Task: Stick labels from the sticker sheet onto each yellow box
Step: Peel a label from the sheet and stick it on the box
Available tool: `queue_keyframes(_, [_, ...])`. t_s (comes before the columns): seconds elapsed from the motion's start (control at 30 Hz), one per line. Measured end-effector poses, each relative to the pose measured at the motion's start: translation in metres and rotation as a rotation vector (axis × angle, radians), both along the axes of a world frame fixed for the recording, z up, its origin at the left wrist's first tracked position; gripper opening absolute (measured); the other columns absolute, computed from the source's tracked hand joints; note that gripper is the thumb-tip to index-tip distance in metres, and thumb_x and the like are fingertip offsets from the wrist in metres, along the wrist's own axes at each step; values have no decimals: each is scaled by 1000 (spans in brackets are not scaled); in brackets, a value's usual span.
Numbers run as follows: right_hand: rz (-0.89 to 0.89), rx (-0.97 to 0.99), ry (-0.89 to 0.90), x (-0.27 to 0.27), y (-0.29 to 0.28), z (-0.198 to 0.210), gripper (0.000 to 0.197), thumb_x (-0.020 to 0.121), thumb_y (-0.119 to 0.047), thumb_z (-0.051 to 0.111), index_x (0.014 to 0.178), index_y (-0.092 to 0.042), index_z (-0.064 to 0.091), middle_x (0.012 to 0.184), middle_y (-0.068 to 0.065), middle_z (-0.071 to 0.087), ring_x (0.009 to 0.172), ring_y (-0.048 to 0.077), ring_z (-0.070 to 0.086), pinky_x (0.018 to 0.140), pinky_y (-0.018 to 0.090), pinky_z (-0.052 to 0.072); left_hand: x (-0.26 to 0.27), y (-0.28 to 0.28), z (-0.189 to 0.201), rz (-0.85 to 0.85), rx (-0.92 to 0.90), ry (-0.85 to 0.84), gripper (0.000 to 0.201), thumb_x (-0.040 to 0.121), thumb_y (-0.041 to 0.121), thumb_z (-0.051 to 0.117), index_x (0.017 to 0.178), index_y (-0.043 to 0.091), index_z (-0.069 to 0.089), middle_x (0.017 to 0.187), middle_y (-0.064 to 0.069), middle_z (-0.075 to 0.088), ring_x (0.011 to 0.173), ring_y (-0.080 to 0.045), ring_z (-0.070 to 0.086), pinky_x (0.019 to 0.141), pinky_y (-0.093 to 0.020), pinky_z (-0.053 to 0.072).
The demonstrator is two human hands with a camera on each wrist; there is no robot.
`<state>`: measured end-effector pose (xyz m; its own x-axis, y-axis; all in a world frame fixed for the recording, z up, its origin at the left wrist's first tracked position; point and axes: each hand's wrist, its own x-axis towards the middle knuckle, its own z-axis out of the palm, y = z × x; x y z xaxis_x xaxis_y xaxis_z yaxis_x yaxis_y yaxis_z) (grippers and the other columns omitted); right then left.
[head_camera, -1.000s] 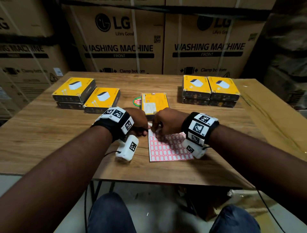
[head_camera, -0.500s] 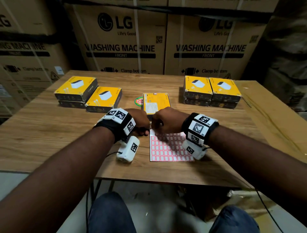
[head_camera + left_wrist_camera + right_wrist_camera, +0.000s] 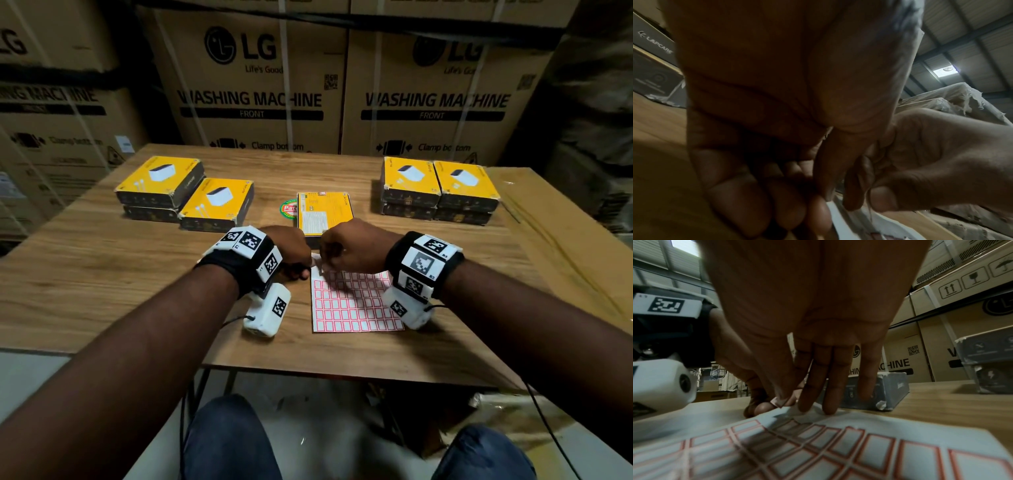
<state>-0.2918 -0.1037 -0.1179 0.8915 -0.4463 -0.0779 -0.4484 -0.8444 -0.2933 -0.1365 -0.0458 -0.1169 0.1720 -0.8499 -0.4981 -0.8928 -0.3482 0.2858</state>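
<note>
A white sticker sheet (image 3: 352,305) with red-bordered labels lies on the table near its front edge. My left hand (image 3: 301,270) has curled fingers and pinches the sheet's far left corner (image 3: 838,216). My right hand (image 3: 325,263) works right beside it. Its thumb and forefinger pinch a small label (image 3: 781,401) at that corner, while two other fingertips (image 3: 828,408) press on the sheet (image 3: 838,451). One yellow box (image 3: 323,212) lies just beyond the hands. Two stacks of yellow boxes stand far left (image 3: 161,181) and far right (image 3: 409,180).
A round green and red sticker (image 3: 287,209) lies left of the middle box. Big cardboard washing-machine cartons (image 3: 253,99) wall off the back of the wooden table (image 3: 85,274). A lighter board (image 3: 565,246) lies at the table's right side. My knees (image 3: 233,442) are under the front edge.
Both hands stay at the sheet's far left corner. The right hand's fingers have drawn closer to the left hand and keep working at the label there.
</note>
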Motion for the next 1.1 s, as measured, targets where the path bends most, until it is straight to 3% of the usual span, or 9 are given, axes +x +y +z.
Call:
queue_keyframes(0.17, [-48,-78,-17,-7,-13,15,13,84,-28,71,93,-18,69,83,-7,61,77,10,53,68,21,35,5,-1,3,-29,-76,-189,34,85,45,67,86,11,71,84,-2,72,83,-19,67,81,-31,52])
queue_keyframes(0.27, [-87,-128,1,-7,-24,25,15,82,-32,73,91,-19,71,82,-10,60,79,9,54,68,21,35,7,-4,15,-34,-261,-384,28,82,42,70,83,15,62,86,-3,63,84,-23,61,74,-31,49])
queue_keyframes(0.33, [-100,-161,13,-4,-27,30,15,83,-32,73,92,-20,72,87,-7,64,80,10,54,69,22,36,9,-9,25,-32,-418,-385,20,81,36,72,76,19,62,93,-2,68,87,-23,61,80,-32,50])
queue_keyframes(0.4, [-100,-182,42,1,-28,33,17,83,-29,71,97,-19,72,96,-3,67,85,13,56,72,24,40,9,-15,31,-84,-488,-335,17,80,28,76,94,25,69,108,1,68,105,-22,60,84,-27,46])
queue_keyframes(0.47, [-103,-189,80,7,-27,33,20,84,-26,69,102,-18,72,104,-1,68,95,18,60,79,28,47,6,-20,29,-168,-420,-347,46,76,23,81,120,22,65,121,-1,63,116,-23,55,86,-26,41])
queue_keyframes(0.53, [-109,-195,105,12,-26,32,25,83,-25,69,106,-18,72,108,2,69,99,21,61,85,32,51,3,-24,26,-210,-368,-371,60,71,19,84,126,21,62,126,-4,62,116,-24,57,89,-30,45])
queue_keyframes(0.7, [-116,-212,147,21,-23,32,23,81,-26,69,103,-20,73,102,4,70,95,23,63,83,37,54,9,-27,29,-206,-366,-321,63,62,20,90,120,21,66,118,1,68,107,-19,64,88,-31,51])
queue_keyframes(0.87, [-149,-256,150,24,-21,28,21,81,-28,67,98,-17,74,96,6,70,88,25,65,77,39,57,13,-29,31,-193,-380,-275,61,59,26,91,116,24,69,116,7,69,106,-15,64,80,-24,44])
queue_keyframes(1.1, [-148,-335,139,26,-20,22,21,83,-28,66,102,-20,72,100,6,67,89,27,63,72,36,55,14,-31,32,-189,-381,-282,58,58,28,92,111,26,69,112,8,70,104,-16,64,77,-24,43])
